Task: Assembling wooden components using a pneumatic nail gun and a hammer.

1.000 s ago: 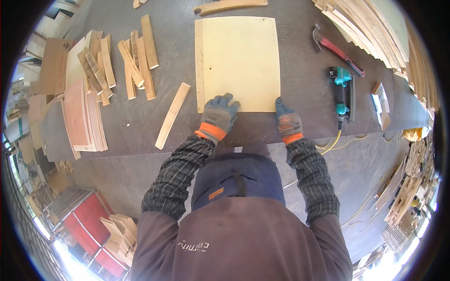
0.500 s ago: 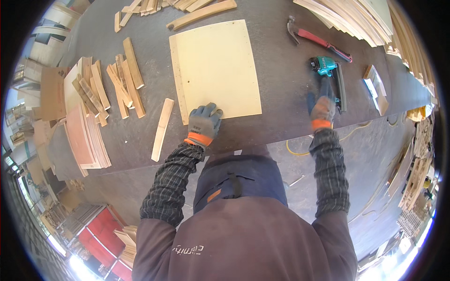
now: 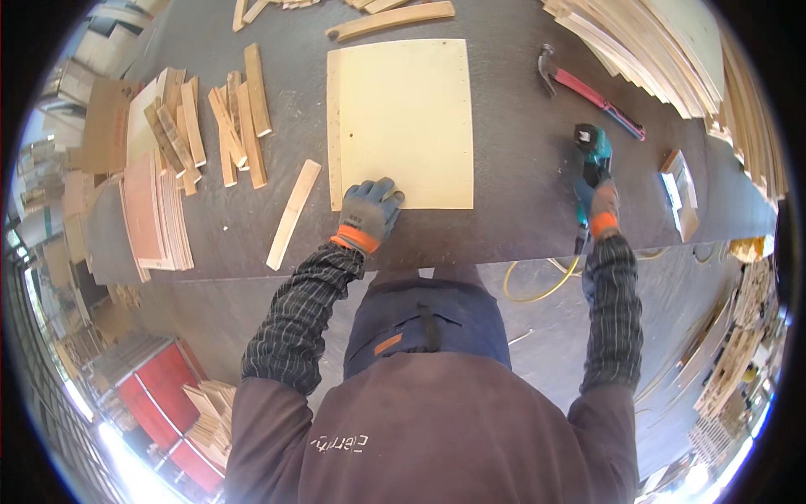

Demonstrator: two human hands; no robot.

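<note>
- At frame centre, my left hand (image 3: 368,212) lay flat, fingers spread, on the lower left corner of the pale plywood panel (image 3: 403,122) on the dark workbench (image 3: 520,109).
- At right, my right hand (image 3: 598,202) gripped the teal power tool (image 3: 593,147), fingers closed around its handle.
- Near it, upper right, lay a red-handled hammer (image 3: 588,88).

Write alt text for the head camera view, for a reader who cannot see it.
Seen from above, a person's gloved left hand presses the near edge of a pale square plywood panel on a dark workbench, while the gloved right hand grasps a teal power tool. A red-handled hammer and loose wood strips lie around.
</note>
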